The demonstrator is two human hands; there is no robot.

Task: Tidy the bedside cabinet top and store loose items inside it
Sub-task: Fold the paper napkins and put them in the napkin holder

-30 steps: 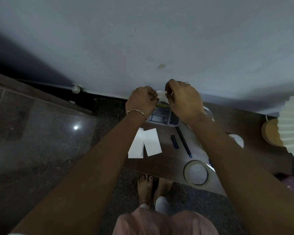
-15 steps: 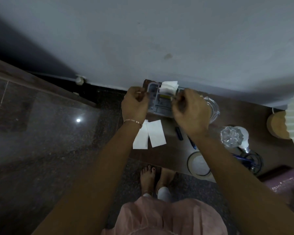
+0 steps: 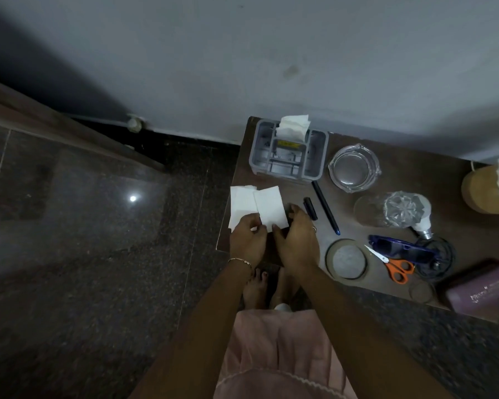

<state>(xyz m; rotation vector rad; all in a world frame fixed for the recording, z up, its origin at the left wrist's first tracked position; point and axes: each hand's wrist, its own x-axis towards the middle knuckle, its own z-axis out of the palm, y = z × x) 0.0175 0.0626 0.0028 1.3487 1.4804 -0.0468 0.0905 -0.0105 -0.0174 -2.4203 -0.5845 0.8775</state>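
Note:
Two white folded tissues [image 3: 255, 207] lie overlapping at the front left corner of the brown cabinet top [image 3: 392, 174]. My left hand [image 3: 247, 240] pinches the near edge of the left tissue. My right hand [image 3: 297, 240] lies spread beside it, thumb on the right tissue's near corner, fingers close to a black pen cap [image 3: 310, 208]. A grey organiser [image 3: 288, 155] stands at the back left with a white tissue [image 3: 294, 126] stuck upright in it. A dark pen [image 3: 326, 207] lies between the organiser and a tape roll [image 3: 347, 259].
A glass ashtray [image 3: 353, 167], a cut-glass tumbler [image 3: 386, 210] and a bulb [image 3: 422, 226] sit mid-top. Orange scissors [image 3: 395, 267], blue sunglasses [image 3: 401, 247], a purple box [image 3: 478, 292] and a pleated lamp [image 3: 484, 188] fill the right. Dark stone floor lies left; my bare feet stand by the front edge.
Both hands have left the organiser, where the tissue now stands alone, and come back to the two tissues at the front left corner. The view has tilted down and right.

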